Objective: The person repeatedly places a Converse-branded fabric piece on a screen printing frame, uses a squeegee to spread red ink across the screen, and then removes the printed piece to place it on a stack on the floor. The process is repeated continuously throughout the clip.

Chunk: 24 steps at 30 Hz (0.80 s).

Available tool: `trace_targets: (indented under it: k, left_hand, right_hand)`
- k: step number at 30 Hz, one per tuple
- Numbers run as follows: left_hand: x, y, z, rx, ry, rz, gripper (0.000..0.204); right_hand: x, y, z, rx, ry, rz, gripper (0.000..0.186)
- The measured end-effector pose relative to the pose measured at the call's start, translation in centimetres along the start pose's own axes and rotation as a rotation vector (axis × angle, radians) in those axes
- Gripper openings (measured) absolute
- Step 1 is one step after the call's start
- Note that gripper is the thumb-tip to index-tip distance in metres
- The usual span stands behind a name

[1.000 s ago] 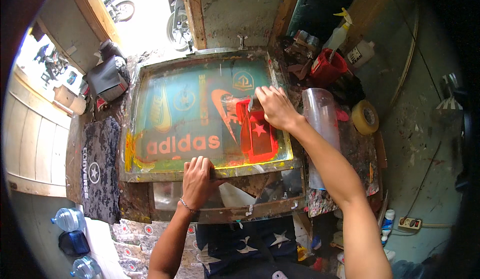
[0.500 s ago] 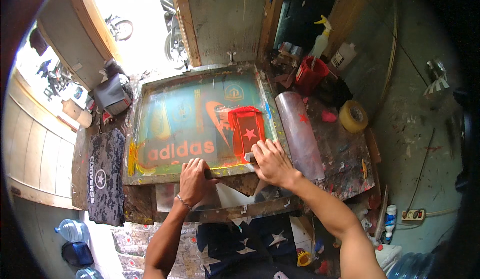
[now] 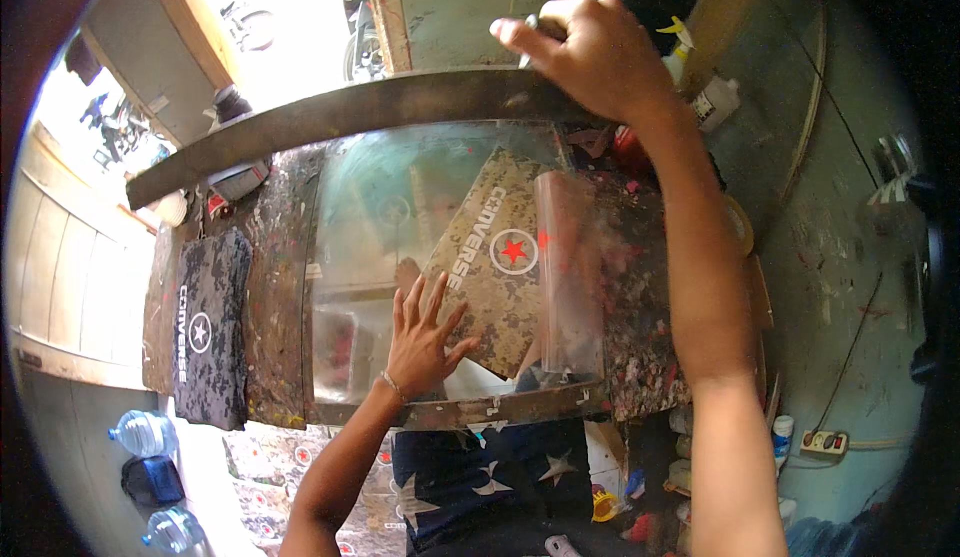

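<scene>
The screen frame (image 3: 340, 102) is raised, seen edge-on as a long bar across the back. My right hand (image 3: 585, 52) is closed at its upper edge, with a small object I cannot make out between the fingers. My left hand (image 3: 425, 332) is open, fingers spread over a beige camouflage piece (image 3: 470, 327) at its lower left part. That piece has white lettering and a red star in a white ring, and lies tilted on a clear glassy board (image 3: 355, 207). A rolled transparent sheet (image 3: 555, 317) lies along its right side, partly over it.
A grey camouflage piece (image 3: 210, 377) lies on the stained table (image 3: 275, 337) at left. A spray bottle (image 3: 678, 62), white bottle (image 3: 715, 107) and tape roll (image 3: 742, 227) are at back right, partly behind my arm. Water jugs (image 3: 150, 434) and a power strip (image 3: 823, 445) are lower down.
The screen frame has swung up from the board, uncovering the beige piece. My right hand rose with it. My left hand left the frame's front edge and spread its fingers over the piece.
</scene>
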<state>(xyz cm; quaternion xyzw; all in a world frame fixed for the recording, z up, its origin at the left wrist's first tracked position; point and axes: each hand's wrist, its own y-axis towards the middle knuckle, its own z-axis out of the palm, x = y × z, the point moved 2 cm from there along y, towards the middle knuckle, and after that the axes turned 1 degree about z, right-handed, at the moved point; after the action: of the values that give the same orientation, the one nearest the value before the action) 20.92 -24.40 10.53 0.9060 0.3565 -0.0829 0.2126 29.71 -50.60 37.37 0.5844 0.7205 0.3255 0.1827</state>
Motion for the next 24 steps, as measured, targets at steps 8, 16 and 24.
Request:
trace_targets:
  k: [8,16,24]
  left_hand:
    - [1.8,-19.0,-2.7,0.139,0.062,-0.370,0.051]
    - [0.6,-25.0,0.0,-0.415,-0.984,-1.279,0.053]
    - [2.0,-38.1,-3.3,-0.705,-1.493,-1.092,0.029]
  right_hand:
    - [-1.1,2.7,-0.9,0.146,0.088,0.086,0.056]
    - [-3.0,4.1,-0.4,0.264,-0.059,0.054,0.060]
    - [-11.8,7.0,1.3,0.297,0.087,0.069,0.060]
